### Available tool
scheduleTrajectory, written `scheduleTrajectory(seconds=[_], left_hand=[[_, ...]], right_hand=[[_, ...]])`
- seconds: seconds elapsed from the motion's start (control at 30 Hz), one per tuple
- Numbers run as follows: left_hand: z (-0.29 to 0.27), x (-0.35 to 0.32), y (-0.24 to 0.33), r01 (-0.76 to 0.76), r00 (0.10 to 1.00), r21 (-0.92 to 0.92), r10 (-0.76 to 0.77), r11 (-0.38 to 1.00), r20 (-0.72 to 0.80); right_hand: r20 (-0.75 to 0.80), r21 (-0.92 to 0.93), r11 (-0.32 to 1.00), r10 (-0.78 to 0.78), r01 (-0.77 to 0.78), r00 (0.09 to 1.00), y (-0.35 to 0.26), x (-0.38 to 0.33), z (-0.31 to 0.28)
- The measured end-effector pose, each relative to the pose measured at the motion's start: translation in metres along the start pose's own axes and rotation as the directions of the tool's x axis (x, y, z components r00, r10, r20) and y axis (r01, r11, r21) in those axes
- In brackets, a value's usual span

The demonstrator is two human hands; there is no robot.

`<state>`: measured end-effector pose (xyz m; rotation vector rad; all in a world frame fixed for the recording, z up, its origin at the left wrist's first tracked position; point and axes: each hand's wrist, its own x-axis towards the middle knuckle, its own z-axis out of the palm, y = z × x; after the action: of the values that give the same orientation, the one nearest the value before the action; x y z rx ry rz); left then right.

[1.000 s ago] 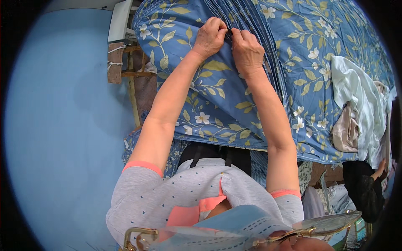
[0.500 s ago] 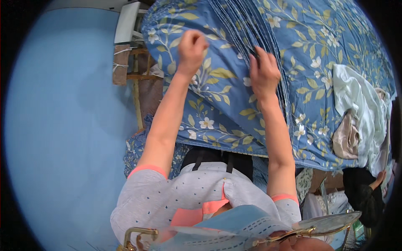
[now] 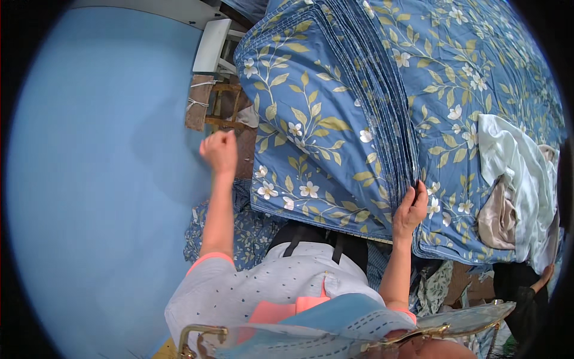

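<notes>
A thick stack of blue floral fabric [image 3: 311, 128], printed with white flowers and yellow-green leaves, lies before me, its many layered edges fanned out in a dark band [image 3: 373, 90]. At the near end of that band, my right hand [image 3: 411, 210] pinches the fabric edges between thumb and fingers. My left hand [image 3: 219, 152] is closed in a fist, off the left side of the stack and apart from the fabric. Nothing shows in its curled fingers.
White and beige satin cloth [image 3: 520, 179] lies on the right of the fabric. Left stand a blue surface [image 3: 107, 179], a white stool-like piece [image 3: 211, 48] and a wooden frame tied with cord [image 3: 198, 102]. More printed cloth [image 3: 236, 230] hangs below. Another person's hand [image 3: 543, 278] shows far right.
My left hand has moved from above the fabric to its left side. My right hand has slid toward me along the layered edges, which are now more spread out. The view has shifted.
</notes>
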<state>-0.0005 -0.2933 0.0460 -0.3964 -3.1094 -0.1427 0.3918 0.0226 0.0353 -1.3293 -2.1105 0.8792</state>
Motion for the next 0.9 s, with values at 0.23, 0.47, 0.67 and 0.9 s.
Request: scheduleTrajectory(seconds=[0.23,0.47,0.67,0.9], left_hand=[[0.003,-0.042,0.200,-0.533,0.845,-0.540,0.440,0.651,-0.303],[0.027,-0.083,0.292,-0.357,0.872,-0.759,0.486,0.545,-0.061],[0.047,-0.081,0.314,-0.723,0.661,-0.492,0.692,0.485,-0.289],[0.058,-0.072,0.322,-0.800,0.517,-0.477,0.822,0.364,-0.241]], right_hand=[[0.011,-0.053,0.977,0.208,-0.207,0.978,0.020,-0.018,-0.010],[-0.051,-0.095,0.987,0.129,-0.133,0.990,0.025,-0.011,-0.013],[-0.086,-0.088,0.979,0.177,-0.184,0.980,0.034,-0.005,-0.009],[-0.080,-0.075,0.982,0.165,-0.171,0.983,0.054,-0.003,-0.004]])
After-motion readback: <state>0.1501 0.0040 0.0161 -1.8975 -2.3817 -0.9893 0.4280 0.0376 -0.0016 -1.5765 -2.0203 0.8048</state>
